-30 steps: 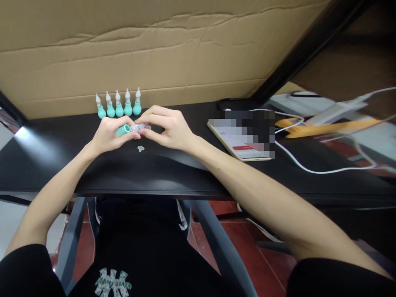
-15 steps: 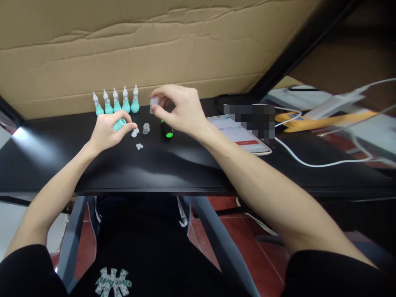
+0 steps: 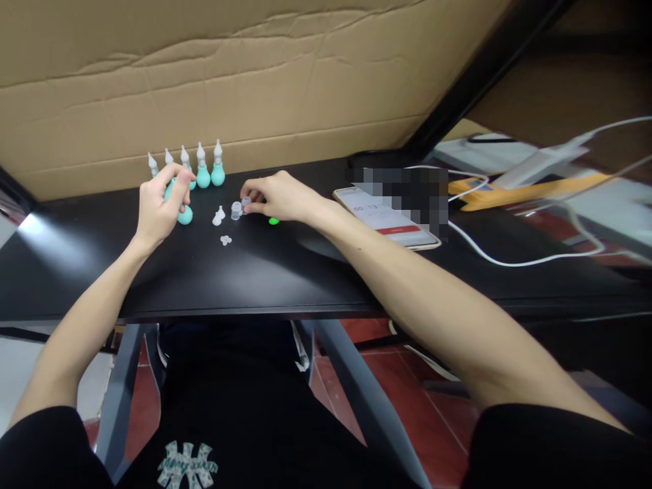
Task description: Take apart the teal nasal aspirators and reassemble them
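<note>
My left hand (image 3: 159, 207) is wrapped round a teal squeeze bulb (image 3: 185, 216), its round end poking out below the fingers. My right hand (image 3: 262, 197) pinches a small clear plastic connector (image 3: 246, 203) low at the table. Right beside that piece stands another clear connector (image 3: 236, 211). Between the hands lie white nozzle tips (image 3: 218, 216), and nearer me is a cluster of small translucent discs (image 3: 226, 240). Behind my left hand is a row of several teal bulbs with white nozzles (image 3: 218, 171), some partly covered by the hand.
A green-ended black object (image 3: 274, 221) is mostly hidden under my right hand. Further right lies a phone (image 3: 407, 234) with a lit screen, near a white cable (image 3: 509, 261) and a yellow packet (image 3: 540, 191). A cardboard wall (image 3: 305, 81) closes off the back of the black table (image 3: 229, 285).
My right hand has come down and left with the clear connector, now beside the other one. My left hand has turned upward and tilted the teal bulb, so its opening no longer shows.
</note>
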Motion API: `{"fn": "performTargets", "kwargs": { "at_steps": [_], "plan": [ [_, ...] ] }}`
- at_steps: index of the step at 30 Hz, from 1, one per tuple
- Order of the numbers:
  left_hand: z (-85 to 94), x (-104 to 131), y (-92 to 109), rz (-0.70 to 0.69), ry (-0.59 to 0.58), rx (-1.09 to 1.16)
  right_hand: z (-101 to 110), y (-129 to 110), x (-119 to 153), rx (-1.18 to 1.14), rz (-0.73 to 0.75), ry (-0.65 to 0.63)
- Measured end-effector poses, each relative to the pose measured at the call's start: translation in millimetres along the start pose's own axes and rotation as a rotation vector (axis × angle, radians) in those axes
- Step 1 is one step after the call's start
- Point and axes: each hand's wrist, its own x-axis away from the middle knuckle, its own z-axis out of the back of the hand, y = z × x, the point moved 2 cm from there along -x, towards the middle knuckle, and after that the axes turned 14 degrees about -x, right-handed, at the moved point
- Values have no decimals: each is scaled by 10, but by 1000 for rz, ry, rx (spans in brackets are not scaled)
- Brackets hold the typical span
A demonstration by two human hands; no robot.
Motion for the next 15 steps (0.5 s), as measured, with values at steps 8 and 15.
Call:
{"fn": "performTargets", "kwargs": {
  "at_steps": [8, 15],
  "plan": [
    [-94, -42, -209, -66, -175, 162, 6, 11, -3, 31, -22, -54],
    [-96, 5, -60, -12, -260, 116, -5, 66, -26, 119, 168, 157]
  ]
}}
